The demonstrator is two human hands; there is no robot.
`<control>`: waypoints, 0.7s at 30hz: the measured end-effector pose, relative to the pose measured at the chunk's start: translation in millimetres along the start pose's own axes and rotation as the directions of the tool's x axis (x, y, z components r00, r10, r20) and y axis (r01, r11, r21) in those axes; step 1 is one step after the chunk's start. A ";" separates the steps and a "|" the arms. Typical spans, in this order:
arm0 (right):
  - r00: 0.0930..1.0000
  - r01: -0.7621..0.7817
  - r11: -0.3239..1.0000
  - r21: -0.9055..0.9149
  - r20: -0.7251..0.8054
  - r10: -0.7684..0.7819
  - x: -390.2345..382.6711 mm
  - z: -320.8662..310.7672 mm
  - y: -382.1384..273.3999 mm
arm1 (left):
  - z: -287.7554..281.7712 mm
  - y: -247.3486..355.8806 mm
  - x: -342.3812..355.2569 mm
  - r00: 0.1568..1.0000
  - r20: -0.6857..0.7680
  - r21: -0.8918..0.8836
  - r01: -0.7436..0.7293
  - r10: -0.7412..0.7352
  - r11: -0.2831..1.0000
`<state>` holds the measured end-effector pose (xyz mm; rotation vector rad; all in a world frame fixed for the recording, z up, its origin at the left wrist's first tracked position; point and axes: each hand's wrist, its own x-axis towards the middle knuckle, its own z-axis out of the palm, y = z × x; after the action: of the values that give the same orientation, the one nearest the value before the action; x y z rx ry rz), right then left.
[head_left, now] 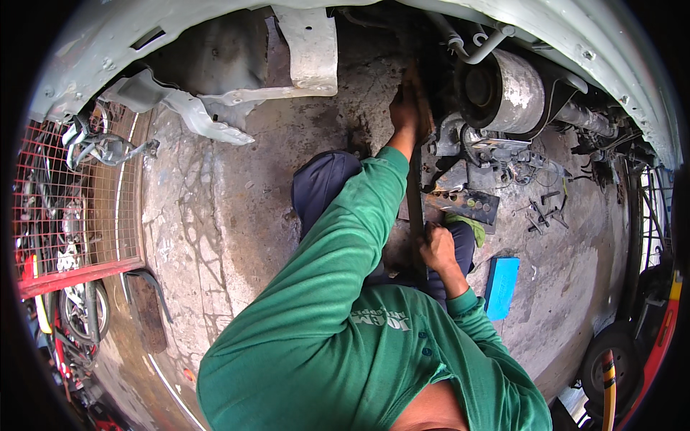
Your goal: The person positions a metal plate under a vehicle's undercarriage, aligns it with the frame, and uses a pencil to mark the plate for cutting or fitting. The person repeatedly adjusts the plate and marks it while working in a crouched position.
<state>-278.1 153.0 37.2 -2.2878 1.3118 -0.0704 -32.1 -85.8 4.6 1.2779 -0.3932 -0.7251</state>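
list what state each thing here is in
Left hand: stretched forward, at the long bar
Right hand: fingers curled, beside the bar
Long bar: dark, lengthwise between the hands
Blue box: lying on the floor, open or shut unclear
Small metal parts: loose, scattered
Grey cylinder: surface patchy
Floor: stained, cracked

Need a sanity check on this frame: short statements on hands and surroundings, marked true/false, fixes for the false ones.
1. Both hands are at the long dark bar. True.
2. The blue box lies left of the right hand. False: it lies to the right.
3. The left hand reaches farther from the body than the right hand. True.
4. The red-framed mesh stands on the picture's right. False: it's on the left.
5. Loose metal pieces lie on the floor. True.
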 end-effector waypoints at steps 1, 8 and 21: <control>1.000 0.013 1.000 0.003 -0.003 -0.013 0.6 0.9 -1.0 | -1.7 -1.2 3.2 1.000 -0.013 0.000 0.004 -0.004 1.000; 1.000 -0.004 1.000 0.006 0.031 0.004 0.4 -2.3 1.4 | 1.0 -11.1 4.0 1.000 0.012 -0.045 0.015 -0.015 0.999; 0.996 -0.018 1.000 0.025 0.083 0.016 1.6 -9.2 0.9 | 1.4 10.9 -8.0 0.998 -0.034 0.121 0.054 -0.051 0.991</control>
<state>-280.6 147.7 44.6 -2.2335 1.2803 0.0127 -35.8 -80.2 16.4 1.4172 -0.3843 -0.7338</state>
